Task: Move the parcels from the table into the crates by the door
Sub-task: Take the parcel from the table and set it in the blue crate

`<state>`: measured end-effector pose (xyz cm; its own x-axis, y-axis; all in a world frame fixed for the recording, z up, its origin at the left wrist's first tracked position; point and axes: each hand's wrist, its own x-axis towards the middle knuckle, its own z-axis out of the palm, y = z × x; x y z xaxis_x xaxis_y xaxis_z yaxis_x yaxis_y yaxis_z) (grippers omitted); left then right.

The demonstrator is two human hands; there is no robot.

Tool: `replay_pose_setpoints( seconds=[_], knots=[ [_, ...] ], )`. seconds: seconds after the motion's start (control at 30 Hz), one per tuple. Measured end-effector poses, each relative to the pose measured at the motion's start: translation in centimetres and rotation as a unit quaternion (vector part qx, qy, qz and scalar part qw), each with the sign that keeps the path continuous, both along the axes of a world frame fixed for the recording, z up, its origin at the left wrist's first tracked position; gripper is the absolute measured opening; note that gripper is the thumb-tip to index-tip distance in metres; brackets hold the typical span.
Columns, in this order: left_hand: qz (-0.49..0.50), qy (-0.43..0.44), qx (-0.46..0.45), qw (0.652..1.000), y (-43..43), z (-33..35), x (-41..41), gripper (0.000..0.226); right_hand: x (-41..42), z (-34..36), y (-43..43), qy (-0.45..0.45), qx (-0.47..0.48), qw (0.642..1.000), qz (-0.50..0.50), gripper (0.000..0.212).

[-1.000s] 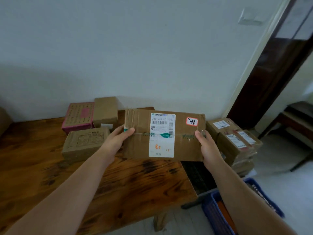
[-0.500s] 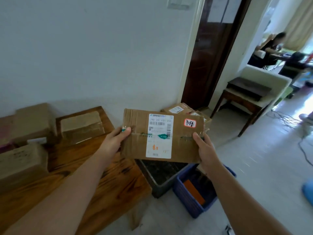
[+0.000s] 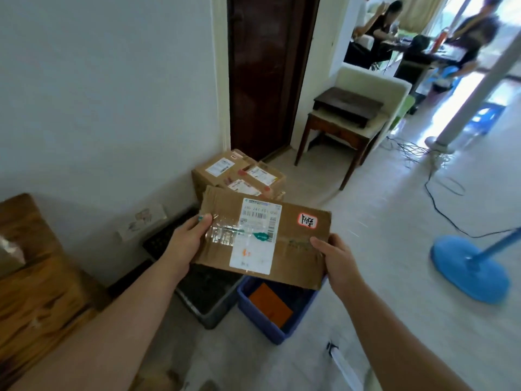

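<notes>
A flat brown cardboard parcel (image 3: 293, 249) with a white shipping label and a small red-edged sticker is held in the air over the floor. My left hand (image 3: 187, 239) grips its left edge, thumb on top. My right hand (image 3: 337, 259) grips its right edge. Below the parcel stand two crates side by side: a grey crate (image 3: 208, 314) on the left and a blue crate (image 3: 270, 331) on the right with an orange item inside. Beyond them a stack of taped brown parcels (image 3: 239, 173) sits by the dark door (image 3: 265, 71).
The wooden table (image 3: 31, 280) is at the left edge. A dark wooden side table (image 3: 338, 128) stands past the door. A blue fan base (image 3: 470, 272) and trailing cables lie on the floor at right. People sit and move in the far room.
My view has swung right, away from the table, and the parcel has travelled with both hands until it hangs over the crates. Both grips are unchanged.
</notes>
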<state>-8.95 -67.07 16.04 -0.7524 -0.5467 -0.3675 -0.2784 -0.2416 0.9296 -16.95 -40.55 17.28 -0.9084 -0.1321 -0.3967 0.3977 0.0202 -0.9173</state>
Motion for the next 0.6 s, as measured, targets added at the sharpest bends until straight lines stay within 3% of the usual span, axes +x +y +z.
replay_pose_setpoints(
  seconds=[0.23,0.4,0.6],
  knots=[
    [-0.091,-0.085,0.017,0.992,1.5,-7.0,-10.1,0.04,-4.9,-7.1,1.2,-0.058,0.095,0.991,-0.075,0.016],
    [-0.16,-0.161,0.023,0.974,1.3,-13.5,-16.4,0.032,-8.5,-13.4,0.5,-0.095,0.155,0.978,-0.107,0.027],
    [-0.211,-0.213,0.025,0.954,2.7,-22.3,-19.7,0.027,-10.1,-21.6,1.7,-0.168,0.192,0.96,-0.111,0.025]
  ],
)
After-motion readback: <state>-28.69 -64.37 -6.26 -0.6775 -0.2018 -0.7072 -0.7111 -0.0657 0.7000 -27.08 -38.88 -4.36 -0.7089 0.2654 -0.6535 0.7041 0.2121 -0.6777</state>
